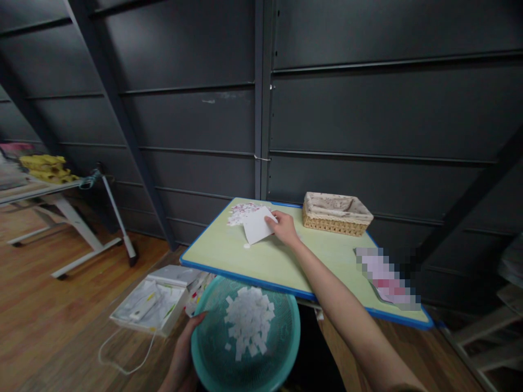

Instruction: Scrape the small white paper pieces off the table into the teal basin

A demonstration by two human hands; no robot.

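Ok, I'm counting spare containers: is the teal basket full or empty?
Neither, only partly filled: white pieces lie heaped in the teal basket, its bare inside showing around them.

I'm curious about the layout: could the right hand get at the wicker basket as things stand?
Probably yes: the right hand is over the table, close to the wicker basket, with no visible obstacle between, though its fingers hold a white card.

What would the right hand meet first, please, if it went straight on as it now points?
Past the white card the right hand holds, probably the pile of pink-and-white paper scraps on the table, though depth is unclear.
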